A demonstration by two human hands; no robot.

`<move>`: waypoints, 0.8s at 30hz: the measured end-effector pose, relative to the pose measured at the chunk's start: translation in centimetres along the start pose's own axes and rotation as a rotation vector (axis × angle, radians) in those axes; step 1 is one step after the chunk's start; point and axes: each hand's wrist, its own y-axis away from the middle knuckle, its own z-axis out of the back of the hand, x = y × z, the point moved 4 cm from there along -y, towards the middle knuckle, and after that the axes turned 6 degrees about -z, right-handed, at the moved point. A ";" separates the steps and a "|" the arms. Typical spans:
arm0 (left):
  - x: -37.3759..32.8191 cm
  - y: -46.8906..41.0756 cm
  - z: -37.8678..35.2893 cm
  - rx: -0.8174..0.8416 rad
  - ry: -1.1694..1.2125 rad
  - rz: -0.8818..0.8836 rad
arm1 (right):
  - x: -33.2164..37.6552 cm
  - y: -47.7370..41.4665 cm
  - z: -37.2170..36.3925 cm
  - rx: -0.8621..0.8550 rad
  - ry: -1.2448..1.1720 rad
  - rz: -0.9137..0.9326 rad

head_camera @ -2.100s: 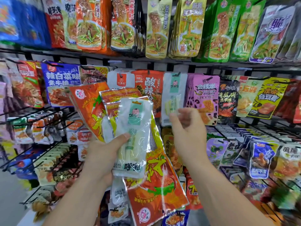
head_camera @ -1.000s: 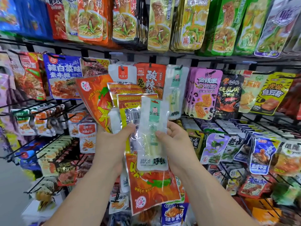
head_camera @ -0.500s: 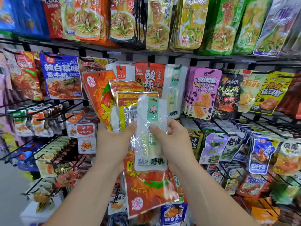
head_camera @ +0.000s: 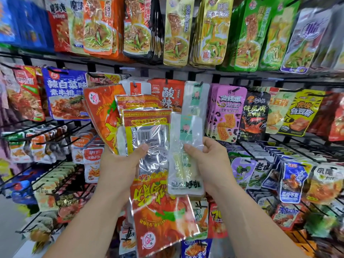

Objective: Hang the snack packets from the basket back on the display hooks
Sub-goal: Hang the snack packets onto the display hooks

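Here, right hand (head_camera: 210, 161) pinches clear packet (head_camera: 184, 175) while left hand (head_camera: 119, 170) grips fanned packets (head_camera: 147, 127), which could slip from under its thumb

Centre: clear packet (head_camera: 186, 164), glossy crinkled plastic film. Beside it silver-backed packet (head_camera: 150, 146), foil-like, shiny. Lower centre: orange packet (head_camera: 162, 216), glossy plastic. Lower left: display hooks (head_camera: 28, 222), black wire, probably painted metal, matt.

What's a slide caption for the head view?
Right hand holds a clear packet beside the bundle of packets in the left hand, before the display hooks.
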 end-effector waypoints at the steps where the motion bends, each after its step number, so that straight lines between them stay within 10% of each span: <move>1: -0.2 0.0 0.0 -0.004 -0.005 0.004 | 0.0 0.0 0.0 0.002 0.008 0.006; 24: -0.7 -0.8 0.6 -0.030 0.051 -0.046 | 8.4 -6.7 1.4 -0.220 0.155 0.216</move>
